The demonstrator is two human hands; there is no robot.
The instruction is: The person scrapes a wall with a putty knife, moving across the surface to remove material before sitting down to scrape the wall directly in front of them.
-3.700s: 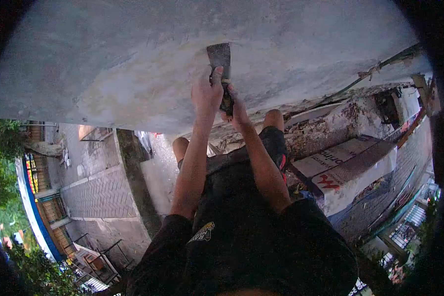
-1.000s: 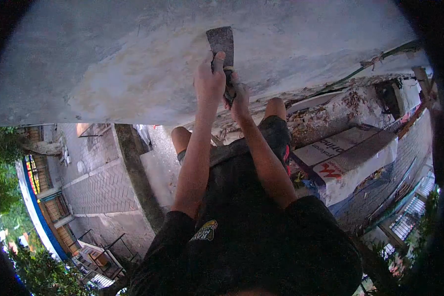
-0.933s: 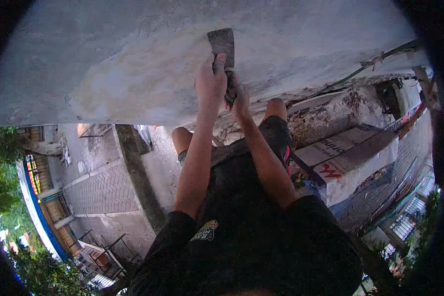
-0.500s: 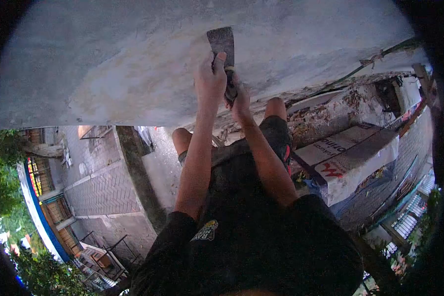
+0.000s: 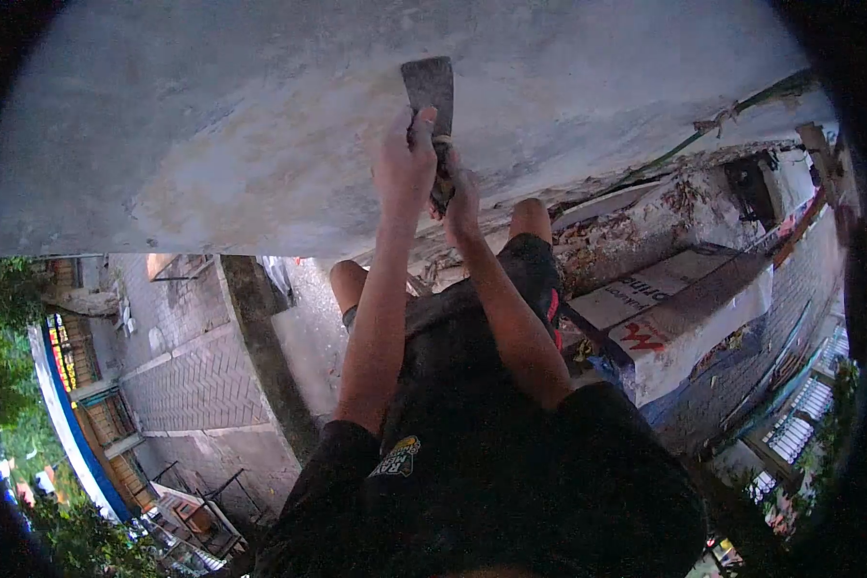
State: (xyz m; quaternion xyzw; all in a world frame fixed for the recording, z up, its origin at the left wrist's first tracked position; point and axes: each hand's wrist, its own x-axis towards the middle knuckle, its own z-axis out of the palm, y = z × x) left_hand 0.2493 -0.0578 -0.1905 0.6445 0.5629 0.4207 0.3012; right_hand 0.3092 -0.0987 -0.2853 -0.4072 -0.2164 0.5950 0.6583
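Note:
A flat-bladed scraper (image 5: 431, 85) points away from me, its dark, widening blade against the pale, patchy wall surface (image 5: 260, 144). My left hand (image 5: 406, 171) is closed on it from the left, with the thumb up near the base of the blade. Lower down, my right hand (image 5: 462, 200) wraps the handle from the right. The fingers cover most of the handle. Beneath both hands runs the wall's lower edge, with my bare knees just below it.
A green cord or hose (image 5: 674, 149) runs along the wall's right part. To the right, a printed board or box (image 5: 665, 289) lies beside rubble (image 5: 636, 222). A concrete ledge (image 5: 260, 337) and a paved yard (image 5: 197, 376) show at left.
The scraper and both hands have shifted slightly left in view. The surroundings have shifted slightly too. Both hands keep their hold.

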